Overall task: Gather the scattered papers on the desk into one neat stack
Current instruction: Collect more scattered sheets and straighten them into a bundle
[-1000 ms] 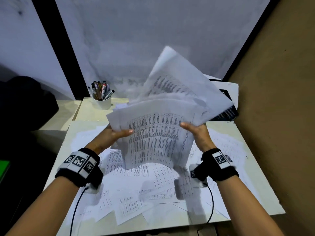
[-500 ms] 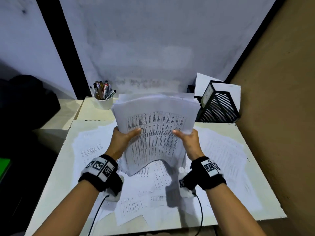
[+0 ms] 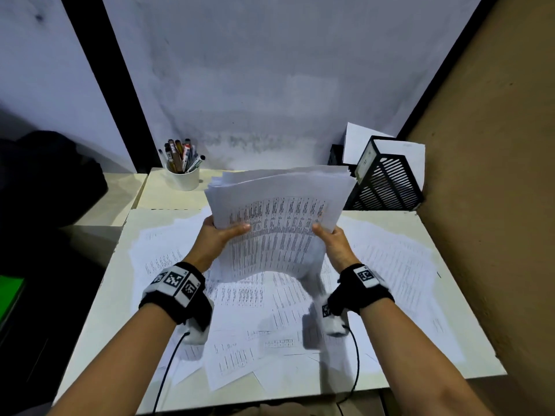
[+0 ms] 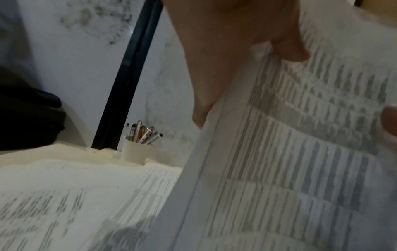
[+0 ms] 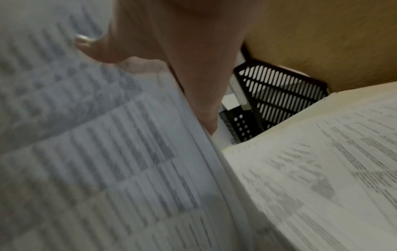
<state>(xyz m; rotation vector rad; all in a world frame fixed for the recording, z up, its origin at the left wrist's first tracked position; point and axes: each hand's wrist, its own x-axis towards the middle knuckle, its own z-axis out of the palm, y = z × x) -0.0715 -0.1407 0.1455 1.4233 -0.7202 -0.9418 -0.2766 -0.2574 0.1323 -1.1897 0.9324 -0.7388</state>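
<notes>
Above desk point(image 3: 99, 298), both hands hold bundle of printed papers point(image 3: 279, 223) upright, clear of surface. Left hand point(image 3: 214, 237) grips left edge, thumb across front; right hand point(image 3: 333, 243) grips right edge same way. Top edges fan unevenly; lower edge bows. More loose sheets point(image 3: 246, 349) lie scattered on desk beneath. Pen cup point(image 3: 182, 175) back left, black mesh file holder point(image 3: 387, 181) back right. Risk: uneven sheets slipping from light side grip, or bowed edge crumpling if tapped on loose sheets.

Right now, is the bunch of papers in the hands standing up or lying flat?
Standing up. Both hands, left hand and right hand, hold the paper stack upright by its sides above the desk.
</notes>
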